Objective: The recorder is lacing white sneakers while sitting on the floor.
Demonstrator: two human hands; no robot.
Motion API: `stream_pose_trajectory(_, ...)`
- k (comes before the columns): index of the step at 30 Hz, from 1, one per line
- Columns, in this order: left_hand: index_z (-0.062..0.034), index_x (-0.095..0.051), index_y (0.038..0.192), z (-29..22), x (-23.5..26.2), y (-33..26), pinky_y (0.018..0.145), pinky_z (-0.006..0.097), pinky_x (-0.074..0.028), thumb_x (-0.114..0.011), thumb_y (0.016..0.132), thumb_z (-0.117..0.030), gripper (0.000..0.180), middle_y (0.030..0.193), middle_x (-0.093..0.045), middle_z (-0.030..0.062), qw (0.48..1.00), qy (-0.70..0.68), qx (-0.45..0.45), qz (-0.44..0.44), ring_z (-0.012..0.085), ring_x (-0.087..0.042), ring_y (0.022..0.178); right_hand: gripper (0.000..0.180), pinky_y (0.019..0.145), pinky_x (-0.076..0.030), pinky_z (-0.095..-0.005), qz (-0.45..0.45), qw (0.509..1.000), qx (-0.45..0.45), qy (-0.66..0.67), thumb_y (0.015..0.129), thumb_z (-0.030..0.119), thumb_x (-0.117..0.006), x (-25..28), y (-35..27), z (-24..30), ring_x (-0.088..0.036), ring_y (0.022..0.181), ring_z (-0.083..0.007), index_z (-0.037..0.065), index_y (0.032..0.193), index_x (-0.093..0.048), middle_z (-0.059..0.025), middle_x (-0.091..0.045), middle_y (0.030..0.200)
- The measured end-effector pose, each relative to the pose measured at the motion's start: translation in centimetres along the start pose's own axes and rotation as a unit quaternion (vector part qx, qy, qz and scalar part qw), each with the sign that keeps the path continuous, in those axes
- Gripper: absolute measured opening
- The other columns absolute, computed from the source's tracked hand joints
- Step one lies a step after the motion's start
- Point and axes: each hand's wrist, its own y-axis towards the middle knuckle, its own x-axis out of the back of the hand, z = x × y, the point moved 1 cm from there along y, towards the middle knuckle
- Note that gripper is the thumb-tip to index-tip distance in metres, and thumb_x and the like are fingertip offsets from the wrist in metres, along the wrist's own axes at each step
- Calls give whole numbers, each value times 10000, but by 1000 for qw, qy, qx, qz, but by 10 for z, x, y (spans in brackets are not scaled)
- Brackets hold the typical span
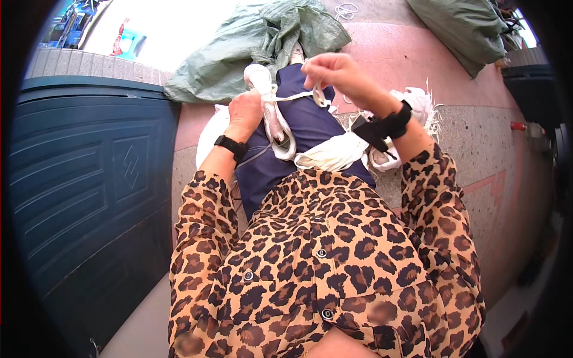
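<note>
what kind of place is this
Probably a doorway or entrance area, perhaps of a home or small workshop: a dark blue panelled door at left, bulky green sacks and a pink-and-grey floor.

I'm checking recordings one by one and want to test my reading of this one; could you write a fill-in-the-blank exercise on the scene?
Of the bare left hand and the bare right hand, the ____ one holds the elongated white shoe.
The thin white lace stretches from the shoe toward the ____ hand.
On the navy-blue cloth trousers, the looped fabric bundle is coloured ____.
The dark blue panelled door is on the picture's ____ side.

Missing words: left; right; white; left.
</note>
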Motion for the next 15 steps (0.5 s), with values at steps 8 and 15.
stream_pose_trajectory(8, -46, -517, 689, 15, -6, -26, 345, 213, -324, -515, 752, -49, 64, 615, -516, 26, 638, -644, 419, -48, 83, -435, 455, 143, 510, -385, -188, 14, 997, -76, -2, 845, 161, -554, -26, 12, -59, -474, 593, -32, 23, 856, -591, 18, -554, 671)
stream_pose_trajectory(15, -29, -546, 795, 13, 11, -16, 356, 233, -339, -548, 756, -147, 124, 623, -513, 20, 789, -498, 359, 16, 93, -443, 482, 222, 743, -429, -312, -9, 978, 64, -196, 764, 189, -571, -41, 36, -107, -558, 881, -261, -29, 786, -610, -161, -557, 1012)
